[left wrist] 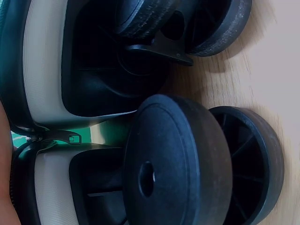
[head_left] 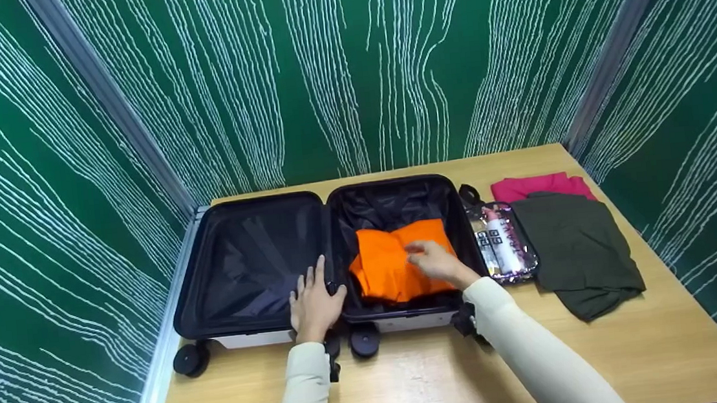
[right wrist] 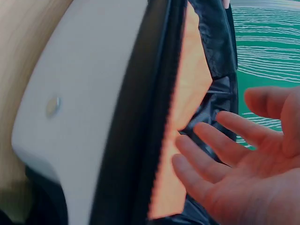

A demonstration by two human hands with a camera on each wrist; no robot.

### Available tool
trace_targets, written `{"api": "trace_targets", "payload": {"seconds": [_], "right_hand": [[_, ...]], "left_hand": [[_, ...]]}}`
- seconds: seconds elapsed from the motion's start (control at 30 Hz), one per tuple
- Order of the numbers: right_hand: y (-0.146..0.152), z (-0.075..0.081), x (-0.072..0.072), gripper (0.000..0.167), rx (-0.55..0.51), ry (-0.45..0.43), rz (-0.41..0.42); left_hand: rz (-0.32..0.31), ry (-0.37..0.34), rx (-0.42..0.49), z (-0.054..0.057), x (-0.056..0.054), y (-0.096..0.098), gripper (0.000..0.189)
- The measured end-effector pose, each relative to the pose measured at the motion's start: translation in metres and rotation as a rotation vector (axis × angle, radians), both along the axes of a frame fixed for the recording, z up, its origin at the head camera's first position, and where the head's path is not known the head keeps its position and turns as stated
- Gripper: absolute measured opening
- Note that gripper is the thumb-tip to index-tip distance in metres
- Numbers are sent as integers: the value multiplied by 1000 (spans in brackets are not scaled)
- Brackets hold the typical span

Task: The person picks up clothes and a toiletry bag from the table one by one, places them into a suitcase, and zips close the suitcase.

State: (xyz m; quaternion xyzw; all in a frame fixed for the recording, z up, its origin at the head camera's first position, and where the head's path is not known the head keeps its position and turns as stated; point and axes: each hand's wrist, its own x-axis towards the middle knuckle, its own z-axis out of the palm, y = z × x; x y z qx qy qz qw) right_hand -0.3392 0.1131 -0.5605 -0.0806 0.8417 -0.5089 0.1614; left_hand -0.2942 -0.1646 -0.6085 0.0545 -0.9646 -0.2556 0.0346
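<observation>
**Just below R hand (head_left: 434,262): orange cloth (head_left: 383,271), in R half of suitcase (head_left: 233,251)**

Green walls (head_left: 348,85) w/ wavy white lines close in the far side & both flanks. Pale wood table (head_left: 413,385) bears everything. Suitcase lies open flat, halves side by side, wheels (head_left: 364,340) twd the person. Off its R side: dk green cloth (head_left: 573,244). Orange cloth sits folded in R half, a bit twd near side, no clear long axis; R hand is the nearer one, over its R part. Pink cloth (head_left: 534,186) is partly under dk green cloth's far edge; clear pouch (head_left: 508,248) btwn suitcase & dk green cloth. L hand (head_left: 317,306): fingers straight, spread at suitcase's near middle edge, grasping nothing. R hand: fingers loosely extended, nothing grasped; can't tell if it touches orange cloth.
</observation>
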Motion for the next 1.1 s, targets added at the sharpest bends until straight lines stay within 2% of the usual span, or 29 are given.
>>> {"api": "trace_targets", "payload": {"seconds": [0.2,0.43,0.53,0.7,0.97,1.1], "right_hand": [[22,4,-9,39,80,221,-127],[52,10,-17,35,38,376,-289],[67,9,-18,35,58,400,-365],[92,5,-17,38,88,377,-441],[137,-14,-16,42,199,412,-613],[161,-25,-9,46,243,330,-698]], "left_hand": [[0,-9,-16,0,0,-1,81],[0,-19,-24,2,0,0,81],[-3,-23,-29,2,0,1,81],[-1,-24,-36,2,0,1,81],[-9,-36,-16,1,-1,0,82],[-8,-46,-16,1,0,0,82]]}}
